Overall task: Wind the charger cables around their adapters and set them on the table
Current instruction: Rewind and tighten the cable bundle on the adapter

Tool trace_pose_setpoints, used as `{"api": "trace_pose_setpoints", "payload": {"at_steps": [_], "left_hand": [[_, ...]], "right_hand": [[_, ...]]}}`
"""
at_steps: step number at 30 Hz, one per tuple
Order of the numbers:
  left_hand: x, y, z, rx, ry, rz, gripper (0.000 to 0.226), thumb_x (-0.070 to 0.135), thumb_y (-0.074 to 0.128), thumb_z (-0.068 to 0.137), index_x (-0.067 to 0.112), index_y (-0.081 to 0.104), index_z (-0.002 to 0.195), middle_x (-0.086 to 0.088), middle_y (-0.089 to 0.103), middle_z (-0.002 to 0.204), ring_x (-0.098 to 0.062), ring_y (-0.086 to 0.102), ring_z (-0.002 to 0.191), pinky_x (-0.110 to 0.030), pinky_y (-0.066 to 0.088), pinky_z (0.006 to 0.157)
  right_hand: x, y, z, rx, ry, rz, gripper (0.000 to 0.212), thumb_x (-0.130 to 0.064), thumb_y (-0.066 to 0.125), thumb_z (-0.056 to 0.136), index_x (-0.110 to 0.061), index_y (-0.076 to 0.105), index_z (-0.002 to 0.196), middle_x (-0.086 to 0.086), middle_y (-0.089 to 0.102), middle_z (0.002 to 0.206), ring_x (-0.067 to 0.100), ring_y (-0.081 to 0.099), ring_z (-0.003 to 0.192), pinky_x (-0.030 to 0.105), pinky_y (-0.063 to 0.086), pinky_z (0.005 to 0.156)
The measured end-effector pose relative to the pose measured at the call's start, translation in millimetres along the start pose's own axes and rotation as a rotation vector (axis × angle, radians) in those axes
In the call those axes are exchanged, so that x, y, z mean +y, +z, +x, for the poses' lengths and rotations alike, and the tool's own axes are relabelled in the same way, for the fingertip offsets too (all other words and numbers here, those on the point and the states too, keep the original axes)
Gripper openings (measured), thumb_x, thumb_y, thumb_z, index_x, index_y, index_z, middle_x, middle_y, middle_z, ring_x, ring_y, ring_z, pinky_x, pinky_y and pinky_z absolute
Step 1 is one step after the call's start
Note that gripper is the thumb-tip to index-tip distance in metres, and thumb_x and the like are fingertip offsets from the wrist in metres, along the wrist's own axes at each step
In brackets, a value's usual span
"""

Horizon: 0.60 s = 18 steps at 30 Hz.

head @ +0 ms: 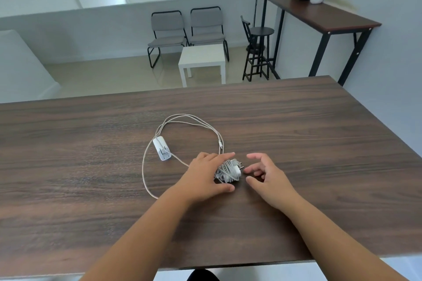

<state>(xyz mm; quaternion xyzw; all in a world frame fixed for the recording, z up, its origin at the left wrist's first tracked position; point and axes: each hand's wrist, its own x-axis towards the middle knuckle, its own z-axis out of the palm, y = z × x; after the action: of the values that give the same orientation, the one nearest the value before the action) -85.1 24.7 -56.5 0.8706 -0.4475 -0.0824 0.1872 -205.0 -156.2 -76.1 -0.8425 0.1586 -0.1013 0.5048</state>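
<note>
Centrally, the wound adapter [229, 172], its cable coiled around it, lies on the dark wooden counter [319, 143]. Left hand [205, 175] rests over its left side, fingers extended, thumb on the counter. Right hand [266, 175] hovers just beside the plug end, grip loosely spread, holding nothing. Farther left lies the second adapter [162, 151], its cable [146, 166] loose.

Office lounge: chairs [167, 34], high desk [319, 12]

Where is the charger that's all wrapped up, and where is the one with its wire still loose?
wound charger [229, 172], head view, on its cable-wrapped body
unwound adapter [162, 149], head view, on its white block
</note>
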Motion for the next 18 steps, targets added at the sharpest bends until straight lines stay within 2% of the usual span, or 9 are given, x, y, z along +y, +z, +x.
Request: {"api": "trace_pose_setpoints", "payload": {"at_steps": [2, 4, 7, 10, 12, 15, 18], "left_hand": [[3, 0, 5, -0.003, -0.022, -0.103, 0.079, 0.058, 0.074, 0.066, 0.041, 0.044, 0.138, 0.010, 0.059, 0.116, -0.011, 0.051, 0.108, -0.030, 0.040, 0.100], [8, 3, 3, 0.071, -0.087, -0.274, 0.071, 0.048, 0.084, 0.062, 0.039, 0.057, 0.127, 0.010, 0.061, 0.106, -0.004, 0.057, 0.098, -0.023, 0.045, 0.093], [11, 6, -8, 0.149, -0.236, -0.619, 0.060, 0.038, 0.090, 0.060, 0.034, 0.066, 0.115, 0.008, 0.070, 0.102, -0.002, 0.065, 0.089, -0.016, 0.048, 0.084], [21, 1, -10, 0.133, -0.306, -1.006, 0.053, 0.024, 0.089, 0.064, 0.023, 0.069, 0.113, -0.006, 0.072, 0.102, -0.007, 0.066, 0.083, -0.018, 0.051, 0.074], [29, -3, -11, 0.092, -0.301, -1.171, 0.054, 0.023, 0.089, 0.065, 0.019, 0.068, 0.114, -0.007, 0.071, 0.103, -0.008, 0.065, 0.084, -0.020, 0.051, 0.074], [32, -8, -11, 0.062, -0.277, -1.354, 0.054, 0.031, 0.085, 0.062, 0.016, 0.067, 0.111, -0.003, 0.069, 0.099, -0.011, 0.061, 0.084, -0.026, 0.049, 0.073], [34, -13, -12, 0.047, -0.254, -1.418, 0.051, 0.033, 0.082, 0.061, 0.016, 0.062, 0.104, -0.001, 0.066, 0.091, -0.011, 0.057, 0.076, -0.022, 0.047, 0.062]], "right_hand": [[-4, 0, 0, -0.050, -0.005, 0.012, 0.054, -0.017, 0.068, 0.078, -0.044, 0.043, 0.117, -0.017, 0.071, 0.094, 0.003, 0.057, 0.092, 0.016, 0.040, 0.081], [-3, 2, -4, -0.080, -0.032, 0.031, 0.052, -0.018, 0.069, 0.077, -0.045, 0.045, 0.115, -0.017, 0.071, 0.095, 0.003, 0.057, 0.089, 0.016, 0.040, 0.079], [-8, 7, -14, -0.040, -0.098, 0.100, 0.042, -0.017, 0.074, 0.076, -0.041, 0.058, 0.107, -0.013, 0.069, 0.097, 0.006, 0.058, 0.082, 0.019, 0.046, 0.074], [-18, 7, -15, 0.038, -0.162, 0.274, 0.030, -0.008, 0.078, 0.075, -0.026, 0.069, 0.098, -0.007, 0.073, 0.092, 0.006, 0.065, 0.080, 0.019, 0.050, 0.073], [-25, 5, -13, 0.079, -0.193, 0.348, 0.024, -0.005, 0.078, 0.075, -0.018, 0.073, 0.094, -0.005, 0.074, 0.090, 0.010, 0.069, 0.083, 0.020, 0.052, 0.076], [-34, 2, -7, 0.125, -0.254, 0.342, 0.017, -0.004, 0.078, 0.074, -0.015, 0.077, 0.088, -0.003, 0.074, 0.087, 0.014, 0.069, 0.083, 0.022, 0.053, 0.077], [-42, -2, -5, 0.150, -0.297, 0.286, 0.014, -0.005, 0.079, 0.073, -0.016, 0.078, 0.082, -0.003, 0.070, 0.083, 0.007, 0.064, 0.076, 0.016, 0.049, 0.070]]}}
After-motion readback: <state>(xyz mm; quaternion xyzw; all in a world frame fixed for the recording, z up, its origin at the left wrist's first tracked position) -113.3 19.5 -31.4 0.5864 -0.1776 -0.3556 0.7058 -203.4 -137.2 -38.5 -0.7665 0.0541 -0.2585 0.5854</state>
